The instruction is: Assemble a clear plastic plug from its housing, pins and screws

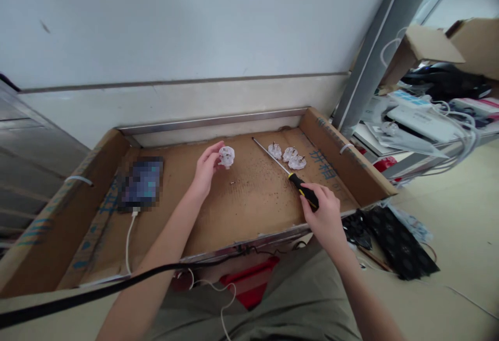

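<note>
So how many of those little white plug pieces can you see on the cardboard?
4. One white plug piece is in the left hand; three more lie clustered beyond the screwdriver held by the right hand.

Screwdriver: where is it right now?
In the head view, the screwdriver is on the right side of the cardboard tray, its black-and-yellow handle held in the right hand. Its shaft points up-left, passing just left of three white plugs.

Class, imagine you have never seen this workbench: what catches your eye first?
The right hand grips a long screwdriver lying across the cardboard tray. The left hand holds a white plug at the centre, and three more plugs sit by the screwdriver's shaft.
</note>
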Tool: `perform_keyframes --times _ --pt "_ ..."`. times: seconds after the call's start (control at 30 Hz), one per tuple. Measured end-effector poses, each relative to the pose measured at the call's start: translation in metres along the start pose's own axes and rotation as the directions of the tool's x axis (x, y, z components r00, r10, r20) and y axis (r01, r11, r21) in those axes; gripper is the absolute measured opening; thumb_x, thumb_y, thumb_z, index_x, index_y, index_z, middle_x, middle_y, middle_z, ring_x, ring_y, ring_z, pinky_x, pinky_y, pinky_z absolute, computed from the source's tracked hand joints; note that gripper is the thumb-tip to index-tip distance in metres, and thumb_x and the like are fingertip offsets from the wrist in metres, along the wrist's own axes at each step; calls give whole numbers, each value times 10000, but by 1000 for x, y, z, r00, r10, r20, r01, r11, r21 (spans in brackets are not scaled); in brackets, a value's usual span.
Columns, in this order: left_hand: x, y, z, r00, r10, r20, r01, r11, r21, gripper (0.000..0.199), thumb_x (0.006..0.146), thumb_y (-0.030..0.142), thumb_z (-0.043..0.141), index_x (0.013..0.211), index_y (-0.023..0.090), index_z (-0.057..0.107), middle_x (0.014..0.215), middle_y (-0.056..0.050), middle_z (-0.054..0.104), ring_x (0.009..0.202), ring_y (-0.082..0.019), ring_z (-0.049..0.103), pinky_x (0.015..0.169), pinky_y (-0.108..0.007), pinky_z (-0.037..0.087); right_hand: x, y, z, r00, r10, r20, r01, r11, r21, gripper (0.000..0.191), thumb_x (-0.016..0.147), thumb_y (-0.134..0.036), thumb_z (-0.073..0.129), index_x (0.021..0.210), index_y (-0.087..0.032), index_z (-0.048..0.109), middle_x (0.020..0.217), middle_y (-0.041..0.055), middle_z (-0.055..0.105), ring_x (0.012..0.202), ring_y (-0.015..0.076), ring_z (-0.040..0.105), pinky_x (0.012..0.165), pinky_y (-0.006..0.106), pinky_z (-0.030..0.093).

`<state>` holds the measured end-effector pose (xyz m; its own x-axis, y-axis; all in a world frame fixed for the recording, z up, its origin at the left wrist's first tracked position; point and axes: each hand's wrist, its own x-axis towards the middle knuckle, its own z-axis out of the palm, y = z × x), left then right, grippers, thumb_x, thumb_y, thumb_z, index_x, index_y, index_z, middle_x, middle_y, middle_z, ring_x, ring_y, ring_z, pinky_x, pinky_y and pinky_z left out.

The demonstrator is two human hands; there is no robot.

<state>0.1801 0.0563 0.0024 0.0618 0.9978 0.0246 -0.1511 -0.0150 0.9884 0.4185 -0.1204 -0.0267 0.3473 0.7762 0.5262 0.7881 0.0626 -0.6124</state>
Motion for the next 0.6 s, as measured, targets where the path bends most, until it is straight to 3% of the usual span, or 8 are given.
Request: perform_keyframes --times 0.13,0.17,0.23,0.27,0.33,0.43,0.5,0.6 --pt "3 4 -5 992 -122 17 124 976 -178 371 727 194 555 1091 173 626 989 -64 671 705 -117 600 556 -198 475 20 -38 -24 979 -50 -196 67 995 78 336 802 -324 623 1106 -203 551 1057 68 585 955 158 573 858 333 474" --pt "4 5 -7 989 -143 32 146 965 -217 348 731 184 550 1069 181 630 966 -55 671 697 -114 597 561 -199 477 26 -54 -31 958 -58 -280 96 988 122 363 792 -324 637 1112 -200 520 1052 62 581 946 155 586 856 335 485" --pt "6 7 -10 982 -179 58 188 941 -283 289 745 169 543 1016 200 638 935 -36 668 692 -112 595 575 -209 482 38 -85 -43 858 -32 -513 224 921 318 233 769 -293 659 944 -185 551 921 40 588 882 170 609 879 386 482" --pt "7 8 -11 978 -198 60 206 929 -308 259 752 161 542 987 209 641 917 -28 667 687 -111 594 577 -214 480 44 -99 -48 841 -18 -540 292 856 426 157 794 -299 627 854 -185 537 873 32 580 879 175 614 885 402 481" --pt "9 10 -14 971 -235 51 237 907 -349 206 767 146 548 932 223 644 873 -14 665 674 -110 592 571 -218 473 55 -120 -55 919 -10 -394 280 720 635 169 810 -305 616 786 -188 496 746 1 559 732 150 613 724 352 519" --pt "12 12 -19 964 -266 20 251 879 -405 153 791 142 562 878 234 647 832 -4 663 674 -111 596 566 -217 464 68 -137 -62 923 42 -382 287 586 758 213 831 -316 616 761 -185 463 597 -48 454 507 77 485 521 256 445" --pt "14 14 -22 961 -276 -6 245 863 -442 148 807 141 557 869 237 652 833 -1 667 679 -110 600 568 -216 462 71 -144 -65 903 124 -411 291 527 799 230 847 -344 600 757 -180 466 599 -50 414 502 57 446 507 237 416" --pt "15 15 -25 951 -307 -43 246 833 -496 153 823 135 545 864 229 658 830 0 669 682 -104 607 570 -211 464 70 -154 -61 923 138 -360 266 449 853 242 853 -355 590 758 -176 460 618 -48 427 531 56 464 533 242 436"
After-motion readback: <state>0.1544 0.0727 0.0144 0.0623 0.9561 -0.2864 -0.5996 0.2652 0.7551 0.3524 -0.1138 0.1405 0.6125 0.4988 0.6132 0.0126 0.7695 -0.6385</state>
